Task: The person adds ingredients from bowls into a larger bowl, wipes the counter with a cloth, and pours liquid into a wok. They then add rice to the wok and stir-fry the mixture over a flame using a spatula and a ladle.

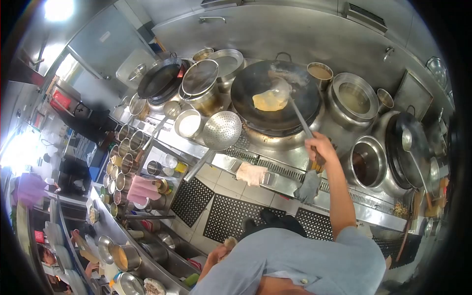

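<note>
Food (269,102), yellow and sheet-like, is held near the middle of a large dark wok (247,83), which is seated on a round steel burner (275,140). Ladle (302,119), metal, long-handled: head set in the wok, against the food. Handle gripped by the right hand (319,147), fingers closed around it. Left hand (214,255), lowered beside the body: fingers partly hidden; whether anything is grasped cannot be told.

Left of the wok: perforated skimmer (222,131), its handle extended over the counter edge; just beside it, a metal pot (189,123) with white contents; behind these, a round mesh strainer (200,77), placed over a deep pot (204,102).

Right of the wok: wide steel basin (355,98) with pale liquid; nearer, a pot (368,162) with dark contents.

Counter front edge: pale cloth (251,173) and grey cloth (308,187), laid apart.
</note>
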### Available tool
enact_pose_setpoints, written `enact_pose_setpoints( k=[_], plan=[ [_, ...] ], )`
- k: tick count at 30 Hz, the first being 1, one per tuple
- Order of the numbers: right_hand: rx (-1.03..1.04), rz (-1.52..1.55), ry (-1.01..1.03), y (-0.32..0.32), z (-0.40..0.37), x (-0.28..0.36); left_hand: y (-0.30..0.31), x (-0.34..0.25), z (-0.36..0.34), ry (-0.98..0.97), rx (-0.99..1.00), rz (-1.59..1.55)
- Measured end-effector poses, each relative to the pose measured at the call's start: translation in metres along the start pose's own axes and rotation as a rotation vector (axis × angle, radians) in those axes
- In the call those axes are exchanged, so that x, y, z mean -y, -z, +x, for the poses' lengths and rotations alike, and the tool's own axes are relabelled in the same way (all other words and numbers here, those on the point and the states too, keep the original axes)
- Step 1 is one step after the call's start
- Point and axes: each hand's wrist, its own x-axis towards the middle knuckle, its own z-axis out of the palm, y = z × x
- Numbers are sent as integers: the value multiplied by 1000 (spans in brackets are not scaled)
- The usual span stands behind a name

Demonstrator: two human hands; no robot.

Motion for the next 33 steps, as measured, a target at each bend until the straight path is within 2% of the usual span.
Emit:
enact_pose_setpoints(
  k=[3, 6, 9, 10, 11, 12, 14, 16, 18, 20, 22, 24, 25, 27, 29, 31, 33],
  plan=[
    [49, 124, -45, 14, 49, -16, -3, 6, -1, 3, -15, -30],
    [-220, -429, 84, -19, 44, -58, -10, 18, -6, -5, -41, -79],
    [-203, -300, -35, -36, 6, -68, -16, 35, -9, -10, -69, -130],
    [-125, -319, -20, -24, 20, -63, -18, 44, -11, -7, -74, -149],
    [-106, -489, 22, -20, 30, -62, -20, 56, -14, -5, -77, -168],
    [-72, -662, 80, -26, 36, -55, -22, 63, -16, -7, -84, -189],
    [-169, -1069, 246, -21, 48, -94, -23, 73, -17, -26, -98, -220],
    [-256, -1374, 539, -46, 39, -97, -25, 87, -13, -45, -100, -249],
    [-319, -1543, 930, -81, 2, -77, -23, 107, -9, -77, -101, -208],
    [71, -1020, 882, -161, -56, -11, -15, 126, -12, -172, -149, -156],
    [408, -814, 1005, -235, -117, 30, 1, 139, -22, -157, -150, -188],
    [697, -876, 1317, -289, -173, 54, 20, 150, -34, -153, -149, -190],
    [936, -864, 1472, -317, -203, 70, 29, 155, -41, -151, -148, -185],
    [1352, -675, 1649, -363, -245, 78, 49, 164, -49, -150, -145, -168],
    [1460, -369, 1789, -398, -269, 61, 62, 171, -56, -156, -133, -151],
    [1306, -82, 1970, -432, -286, 43, 71, 179, -66, -170, -145, -153],
    [1062, 190, 2004, -459, -304, 32, 72, 188, -78, -197, -209, -147]
  ],
)
